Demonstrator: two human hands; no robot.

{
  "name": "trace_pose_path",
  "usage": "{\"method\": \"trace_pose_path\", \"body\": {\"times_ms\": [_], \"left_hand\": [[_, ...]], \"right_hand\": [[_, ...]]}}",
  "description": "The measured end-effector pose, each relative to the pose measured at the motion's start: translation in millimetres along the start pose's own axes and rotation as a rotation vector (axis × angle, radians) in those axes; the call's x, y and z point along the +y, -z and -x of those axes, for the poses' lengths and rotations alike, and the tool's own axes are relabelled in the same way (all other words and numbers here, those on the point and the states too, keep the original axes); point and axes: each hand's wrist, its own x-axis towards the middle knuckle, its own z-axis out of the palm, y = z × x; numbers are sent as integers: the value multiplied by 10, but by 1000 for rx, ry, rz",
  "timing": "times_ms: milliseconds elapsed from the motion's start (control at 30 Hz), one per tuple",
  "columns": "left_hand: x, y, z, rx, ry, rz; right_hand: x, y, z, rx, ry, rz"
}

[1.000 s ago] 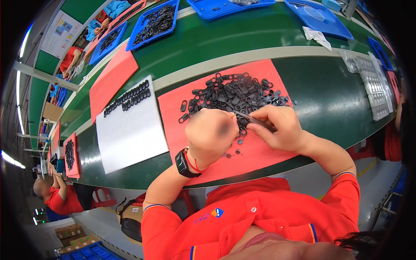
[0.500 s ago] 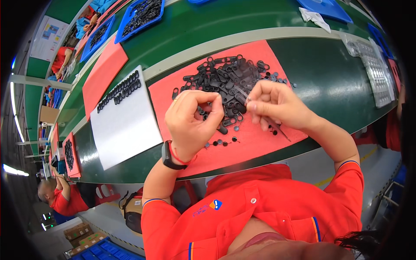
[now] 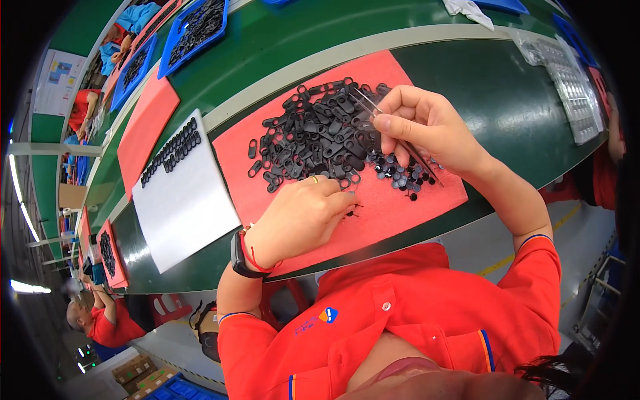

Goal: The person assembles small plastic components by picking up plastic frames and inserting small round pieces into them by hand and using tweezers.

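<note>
We pinch tweezers (image 3: 421,161) between thumb and finger of our right hand (image 3: 433,130), seemingly mid-length to leave the tips free toward eleven o'clock, by black clips (image 3: 333,130) heaped near twelve on the pink mat (image 3: 380,227), our left hand (image 3: 303,213) bent-fingered at seven, grip impossible to tell.

A green bench (image 3: 480,93) ran beneath the right hand (image 3: 433,130) and its grip on the tweezers (image 3: 421,162). A pink mat (image 3: 393,217) lay directly under that grip, bearing a heap of black looped pieces (image 3: 307,130) mostly to the left of it and small dark discs (image 3: 403,175) just below, on the wearer's side. Well left of the grip I saw a white sheet (image 3: 187,200), with another pink mat (image 3: 148,130) beyond; well to the right sat a clear moulded tray (image 3: 577,110).
</note>
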Motion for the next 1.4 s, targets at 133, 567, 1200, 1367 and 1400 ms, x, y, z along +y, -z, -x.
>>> {"method": "trace_pose_path", "body": {"times_ms": [133, 567, 1200, 1367, 1400], "left_hand": [[-23, -69, -130, 104, -30, -55], [-94, -312, -469, 263, -107, -152], [-218, -27, -99, 536, 546, 1533], [-215, -22, -80, 499, 559, 1626], [-218, -28, -75, 504, 555, 1625]], "right_hand": [[21, -5, 9, 0, 8, -17], [5, 21, 23, -27, 38, -44], [156, -155, 105, -79, 253, 483], [158, -170, 103, -77, 243, 541], [164, -171, 102, -77, 238, 537]]}}
